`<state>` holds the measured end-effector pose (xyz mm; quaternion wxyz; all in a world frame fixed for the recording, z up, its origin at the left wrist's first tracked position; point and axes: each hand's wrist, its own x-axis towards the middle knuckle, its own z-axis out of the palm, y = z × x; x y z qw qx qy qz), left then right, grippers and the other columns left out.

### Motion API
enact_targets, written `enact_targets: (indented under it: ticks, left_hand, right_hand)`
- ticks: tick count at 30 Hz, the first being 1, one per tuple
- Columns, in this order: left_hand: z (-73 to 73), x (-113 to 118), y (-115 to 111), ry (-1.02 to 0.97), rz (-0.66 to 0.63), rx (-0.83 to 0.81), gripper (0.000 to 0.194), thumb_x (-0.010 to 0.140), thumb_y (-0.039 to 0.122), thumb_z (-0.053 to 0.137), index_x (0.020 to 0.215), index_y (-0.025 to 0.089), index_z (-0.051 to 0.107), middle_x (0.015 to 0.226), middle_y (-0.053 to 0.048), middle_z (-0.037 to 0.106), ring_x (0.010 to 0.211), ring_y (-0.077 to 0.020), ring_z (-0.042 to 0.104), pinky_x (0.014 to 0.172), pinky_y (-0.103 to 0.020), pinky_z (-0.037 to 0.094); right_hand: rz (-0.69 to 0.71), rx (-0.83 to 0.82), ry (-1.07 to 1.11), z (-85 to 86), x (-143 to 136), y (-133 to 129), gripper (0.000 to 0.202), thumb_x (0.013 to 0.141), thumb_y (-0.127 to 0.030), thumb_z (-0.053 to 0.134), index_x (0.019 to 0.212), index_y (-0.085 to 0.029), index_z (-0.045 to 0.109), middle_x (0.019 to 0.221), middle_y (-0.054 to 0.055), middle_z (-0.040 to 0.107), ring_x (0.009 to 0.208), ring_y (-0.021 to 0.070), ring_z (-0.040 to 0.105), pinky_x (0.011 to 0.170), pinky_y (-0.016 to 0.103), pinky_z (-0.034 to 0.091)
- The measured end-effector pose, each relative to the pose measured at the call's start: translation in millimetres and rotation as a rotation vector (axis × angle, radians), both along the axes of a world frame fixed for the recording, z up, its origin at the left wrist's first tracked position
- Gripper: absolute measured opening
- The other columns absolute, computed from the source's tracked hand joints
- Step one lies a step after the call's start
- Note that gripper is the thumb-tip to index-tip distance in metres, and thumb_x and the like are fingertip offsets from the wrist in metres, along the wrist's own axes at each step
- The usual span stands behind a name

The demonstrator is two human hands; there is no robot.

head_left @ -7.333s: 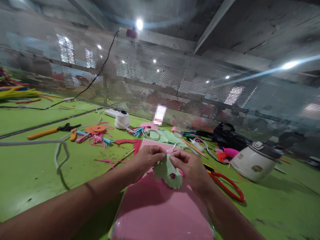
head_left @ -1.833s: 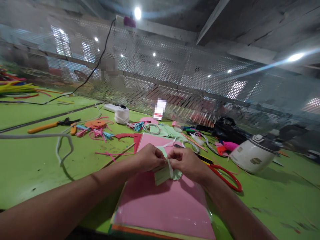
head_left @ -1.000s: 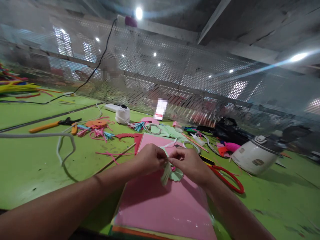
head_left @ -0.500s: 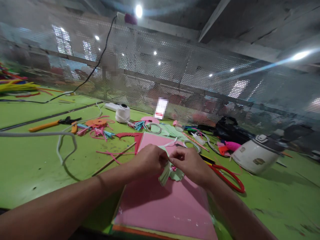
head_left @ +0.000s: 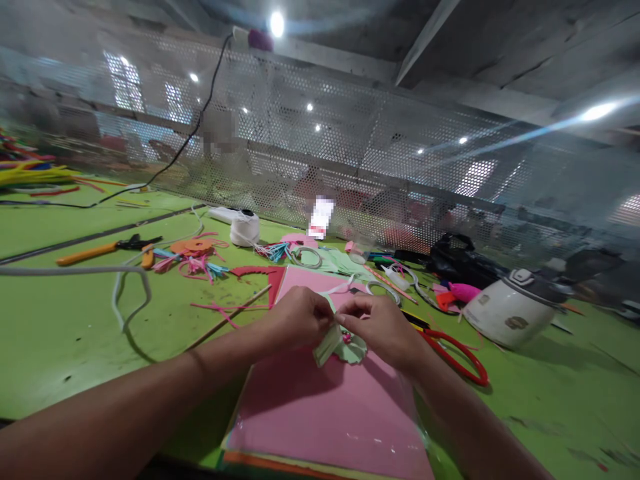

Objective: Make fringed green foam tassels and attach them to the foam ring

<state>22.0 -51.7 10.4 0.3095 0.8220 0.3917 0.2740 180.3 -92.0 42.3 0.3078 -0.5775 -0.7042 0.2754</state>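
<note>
So the person's 2 hands are right up together near the middle of the frame, left hand [head_left: 303,317] and right hand [head_left: 377,327] almost fingertip to fingertip, each pinching the top of a pale green paper piece [head_left: 354,352]. Exactly which bit sits between the tips is hidden, so can't call that. The piece hangs just over the pink sheet [head_left: 330,417] at lower centre, with a narrow pleated part [head_left: 326,347] slanting down on its left, a scalloped edge on its right and a tiny pink bit [head_left: 347,337] between. My read: the step in hand is fiddly fingertip work, probably a fold or a tie at that pinch. Next move, imo, calls for a snug left grip so the pleats don't spring open, plus light right fingertips so the edge doesn't get crushed. Neither hand touches the red-handled tool [head_left: 483,373] at lower right or the white spool [head_left: 245,231] left of centre, halfway up.
</note>
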Motion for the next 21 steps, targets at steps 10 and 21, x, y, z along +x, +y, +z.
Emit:
enact_targets:
  ticks: [10, 21]
  left_hand:
    - [-0.3, -1.8, -7.2, 0.044, 0.009, 0.187, 0.019, 0.069, 0.017, 0.05, 0.06, 0.015, 0.068, 0.05, -0.003, 0.057, 0.048, -0.011, 0.043, 0.044, -0.022, 0.021]
    - [1.7, 0.7, -0.8, -0.161, 0.027, -0.256, 0.019, 0.065, 0.023, 0.052, 0.058, 0.011, 0.065, 0.044, 0.003, 0.045, 0.043, -0.0082, 0.034, 0.042, -0.021, 0.023]
  right_hand:
    - [-0.018, -0.027, 0.02, 1.5, -1.1, -1.3, 0.014, 0.073, -0.019, 0.058, 0.062, -0.014, 0.066, 0.06, 0.002, 0.063, 0.057, 0.0139, 0.055, 0.057, 0.025, 0.042]
    - [-0.039, -0.024, 0.037, 2.9, 0.7, -0.3, 0.014, 0.071, -0.016, 0.055, 0.06, -0.014, 0.064, 0.056, 0.0, 0.059, 0.054, 0.0126, 0.053, 0.054, 0.024, 0.04]
